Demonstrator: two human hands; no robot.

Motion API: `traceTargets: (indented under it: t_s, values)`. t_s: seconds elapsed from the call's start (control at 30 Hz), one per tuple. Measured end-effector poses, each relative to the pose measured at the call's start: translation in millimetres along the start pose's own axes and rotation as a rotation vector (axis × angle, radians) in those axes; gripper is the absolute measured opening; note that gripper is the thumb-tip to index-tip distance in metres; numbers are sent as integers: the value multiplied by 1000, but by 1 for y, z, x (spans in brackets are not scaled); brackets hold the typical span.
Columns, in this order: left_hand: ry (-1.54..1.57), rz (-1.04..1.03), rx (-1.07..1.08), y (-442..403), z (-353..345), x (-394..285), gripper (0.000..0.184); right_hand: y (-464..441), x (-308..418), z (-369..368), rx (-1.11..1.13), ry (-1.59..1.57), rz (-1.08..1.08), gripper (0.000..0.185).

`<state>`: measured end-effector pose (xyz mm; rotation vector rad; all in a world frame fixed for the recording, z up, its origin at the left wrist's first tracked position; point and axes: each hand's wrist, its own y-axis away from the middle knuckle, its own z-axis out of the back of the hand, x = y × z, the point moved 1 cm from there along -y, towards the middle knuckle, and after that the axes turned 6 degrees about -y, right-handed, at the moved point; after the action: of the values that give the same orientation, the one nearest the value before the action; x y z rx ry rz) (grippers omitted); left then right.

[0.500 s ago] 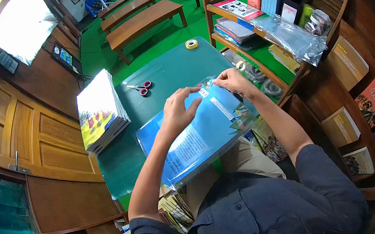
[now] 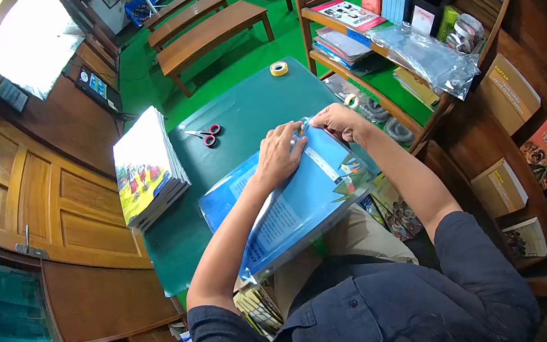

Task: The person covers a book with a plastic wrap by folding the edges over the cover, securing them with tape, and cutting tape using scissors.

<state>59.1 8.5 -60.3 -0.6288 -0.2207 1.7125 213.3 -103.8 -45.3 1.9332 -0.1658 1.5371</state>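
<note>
A blue book (image 2: 273, 220) in a clear plastic cover (image 2: 259, 269) lies tilted at the near edge of the green table (image 2: 243, 105). My left hand (image 2: 278, 155) rests on the book, its fingers stretched toward the far edge and holding nothing visible. At the far right corner my right hand (image 2: 342, 123) is closed in a pinch on the plastic cover's edge. Its fingertips are close to those of my left hand. Red-handled scissors (image 2: 207, 135) and a roll of yellow tape (image 2: 279, 69) lie beyond the book.
A stack of books (image 2: 147, 168) stands on the table's left side. To the right, a wooden shelf (image 2: 336, 19) carries folders and clear plastic sheets (image 2: 422, 55). Low benches (image 2: 212, 36) stand farther back on green carpet. Display racks with books (image 2: 543, 150) curve around my right side.
My left hand has come down onto the book, closer to its far edge. My right hand remains at the corner, fingers now curled more tightly on the plastic.
</note>
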Motion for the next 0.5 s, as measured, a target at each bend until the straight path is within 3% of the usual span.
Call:
traceTargets:
  t_s: [0.13,0.3,0.5]
  values:
    - [173,115,241,-13,20,1,32,-5,3,3,19,-64,-63,10]
    - [304,216,392,-27,23,14,32,-15,7,6,5,-60,-182,8]
    - [351,251,400,-34,21,17,31,-39,-4,12,31,24,-151,8]
